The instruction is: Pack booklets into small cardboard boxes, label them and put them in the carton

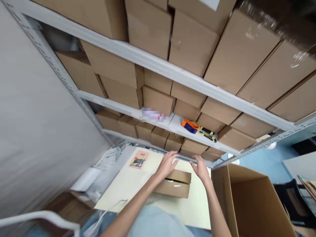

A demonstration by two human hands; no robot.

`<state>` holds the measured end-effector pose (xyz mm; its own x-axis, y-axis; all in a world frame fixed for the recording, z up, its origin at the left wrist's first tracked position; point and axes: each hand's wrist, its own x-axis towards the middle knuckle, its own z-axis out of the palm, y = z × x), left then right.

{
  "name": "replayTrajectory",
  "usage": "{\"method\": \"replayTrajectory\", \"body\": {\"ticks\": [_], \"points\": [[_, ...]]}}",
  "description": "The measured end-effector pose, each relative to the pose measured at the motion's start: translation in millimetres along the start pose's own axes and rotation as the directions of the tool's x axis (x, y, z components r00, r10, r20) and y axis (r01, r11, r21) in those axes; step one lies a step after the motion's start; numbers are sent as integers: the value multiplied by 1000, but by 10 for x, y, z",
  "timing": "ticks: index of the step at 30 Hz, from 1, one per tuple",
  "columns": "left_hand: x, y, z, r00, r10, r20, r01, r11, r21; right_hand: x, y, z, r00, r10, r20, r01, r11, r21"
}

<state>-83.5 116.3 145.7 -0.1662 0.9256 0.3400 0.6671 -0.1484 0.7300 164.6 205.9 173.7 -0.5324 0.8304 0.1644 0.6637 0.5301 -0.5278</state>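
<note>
Grey metal shelving (pixel 158 62) stacked with brown cartons (pixel 148 29) is seen beyond a cream-topped counter (pixel 197 212). On the counter, a small brown carton (pixel 172 189) is set near the middle, a dark gap showing along its upper edge. Two bare hands are raised around its far end. The left hand (pixel 168 165) is held over its far left part, thumb spread wide from loosely curved fingers; whether the carton is touched cannot be told. The right hand (pixel 201 169) is held just beyond the right side, apart from it, likewise wide and empty. To the right, a large open carton (pixel 259 204) is placed. Handling of the small carton appears to be only beginning; for a firm grasp, both palms would need to be brought against its sides.
</note>
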Motion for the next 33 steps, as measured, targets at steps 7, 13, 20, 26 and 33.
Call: {"method": "replayTrajectory", "body": {"ticks": [7,13,20,26,33], "points": [[1144,587,-287,988,63,-138,-64,998,1,1708,-459,-562,992,-125,-14,117,957,-264],[1201,781,-403,989,59,-136,-60,998,-1,2296,-708,-387,985,143,92,-83,876,-475],[867,671,-435,987,-38,-158,33,999,-30,2233,-713,-378,990,109,91,-59,901,-430],[477,684,-532,961,-133,-241,65,961,-270,1385,-763,-314,994,-92,-53,95,993,70],[-247,1059,-489,960,-166,-224,40,878,-477,-55,-1150,-132,997,48,-54,-6,804,594]]}}
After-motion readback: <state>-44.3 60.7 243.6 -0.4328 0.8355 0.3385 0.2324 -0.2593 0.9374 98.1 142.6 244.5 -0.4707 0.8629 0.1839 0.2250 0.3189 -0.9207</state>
